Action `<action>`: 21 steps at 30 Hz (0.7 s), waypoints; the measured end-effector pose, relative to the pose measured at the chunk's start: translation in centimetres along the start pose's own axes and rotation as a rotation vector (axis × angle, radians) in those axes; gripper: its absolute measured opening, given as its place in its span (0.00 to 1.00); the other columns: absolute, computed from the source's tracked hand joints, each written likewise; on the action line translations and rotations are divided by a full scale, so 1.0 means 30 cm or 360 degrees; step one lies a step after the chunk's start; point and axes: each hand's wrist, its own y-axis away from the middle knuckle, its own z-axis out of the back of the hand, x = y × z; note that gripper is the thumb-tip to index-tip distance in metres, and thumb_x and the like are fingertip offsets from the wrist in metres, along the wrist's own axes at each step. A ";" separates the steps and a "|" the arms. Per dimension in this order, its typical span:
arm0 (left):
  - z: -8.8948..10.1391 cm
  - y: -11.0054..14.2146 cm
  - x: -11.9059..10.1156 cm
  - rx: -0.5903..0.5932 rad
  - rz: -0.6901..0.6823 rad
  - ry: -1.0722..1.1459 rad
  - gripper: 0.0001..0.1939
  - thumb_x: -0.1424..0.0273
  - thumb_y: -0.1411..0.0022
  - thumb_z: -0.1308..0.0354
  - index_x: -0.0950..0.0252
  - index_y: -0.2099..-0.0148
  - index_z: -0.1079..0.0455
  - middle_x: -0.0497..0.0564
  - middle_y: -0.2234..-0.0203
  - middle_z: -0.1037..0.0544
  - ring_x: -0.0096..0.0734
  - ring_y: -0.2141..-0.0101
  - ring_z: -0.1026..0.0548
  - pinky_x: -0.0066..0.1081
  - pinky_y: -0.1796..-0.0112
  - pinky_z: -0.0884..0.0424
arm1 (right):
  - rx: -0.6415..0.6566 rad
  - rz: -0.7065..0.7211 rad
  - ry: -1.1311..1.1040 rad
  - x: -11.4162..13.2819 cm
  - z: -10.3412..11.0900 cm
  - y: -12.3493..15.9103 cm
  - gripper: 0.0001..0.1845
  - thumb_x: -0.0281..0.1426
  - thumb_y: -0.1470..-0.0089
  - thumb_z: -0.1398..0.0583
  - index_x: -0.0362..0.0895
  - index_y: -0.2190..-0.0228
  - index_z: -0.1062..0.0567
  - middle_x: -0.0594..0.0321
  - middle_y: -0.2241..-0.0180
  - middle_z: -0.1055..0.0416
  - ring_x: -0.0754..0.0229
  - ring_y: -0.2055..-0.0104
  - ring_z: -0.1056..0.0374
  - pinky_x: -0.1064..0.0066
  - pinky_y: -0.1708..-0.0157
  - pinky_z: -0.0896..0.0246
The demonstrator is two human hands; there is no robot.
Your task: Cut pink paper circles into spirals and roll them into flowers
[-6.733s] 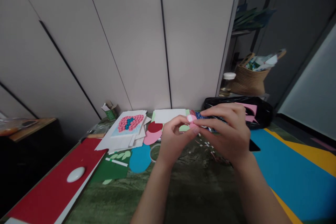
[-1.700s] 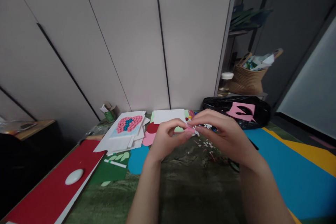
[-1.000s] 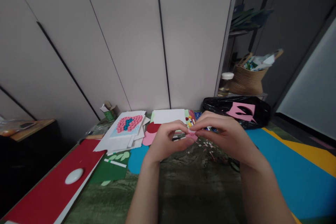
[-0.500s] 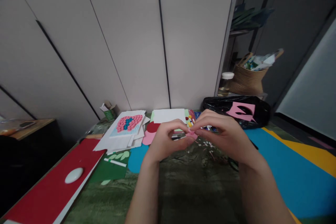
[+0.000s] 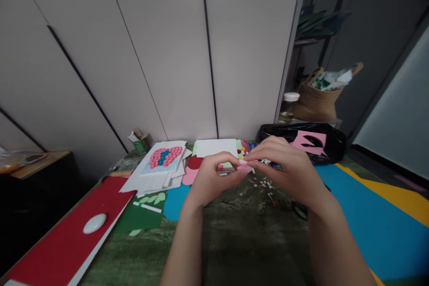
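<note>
Between my two hands is a small pink paper piece (image 5: 244,166), curled or rolled; its exact shape is blurred. My left hand (image 5: 216,173) pinches it from the left between thumb and fingers. From the right, my right hand (image 5: 284,165) has its thumb and fingertips closed on the upper edge of the same piece. Both hands are raised above the dark green table (image 5: 248,241). Small white paper scraps (image 5: 264,184) lie on the table below the right hand. Black-handled scissors (image 5: 299,210) sit partly hidden by my right wrist.
At left, white sheets carry a pink and blue rosette picture (image 5: 164,159). Nearer lie red card (image 5: 63,232) with a white oval object (image 5: 95,223), green paper (image 5: 140,220) and a glue stick or marker (image 5: 147,207). Blue card (image 5: 375,219) covers the right; a black bag (image 5: 278,130) is behind.
My fingers have shifted slightly around the pink paper piece, which now shows a wider face. Both hands keep nearly the same place; the right wrist uncovers more of the scissors.
</note>
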 end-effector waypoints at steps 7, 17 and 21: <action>0.000 -0.003 0.001 0.0020 0.0083 -0.0029 0.07 0.64 0.48 0.40 0.63 0.69 0.28 0.49 0.72 0.24 0.29 0.69 0.29 0.31 0.68 0.32 | 0.0142 -0.0010 0.0118 0.000 0.003 0.002 0.07 0.32 0.43 0.45 0.48 0.67 0.26 0.63 0.67 0.26 0.59 0.62 0.35 0.64 0.62 0.44; -0.001 0.000 -0.015 0.0095 0.0087 -0.0112 0.06 0.67 0.47 0.41 0.64 0.71 0.30 0.48 0.73 0.25 0.27 0.70 0.30 0.29 0.68 0.32 | 0.0313 -0.0049 0.0131 -0.002 0.004 0.006 0.08 0.32 0.42 0.47 0.48 0.67 0.29 0.63 0.66 0.27 0.59 0.61 0.36 0.64 0.60 0.46; -0.001 -0.001 -0.022 0.0119 0.0069 -0.0171 0.05 0.68 0.47 0.41 0.65 0.71 0.31 0.48 0.74 0.25 0.26 0.71 0.30 0.29 0.68 0.33 | 0.0353 -0.0053 0.0107 0.003 0.007 0.007 0.08 0.31 0.41 0.48 0.48 0.67 0.29 0.63 0.66 0.28 0.59 0.60 0.37 0.64 0.60 0.47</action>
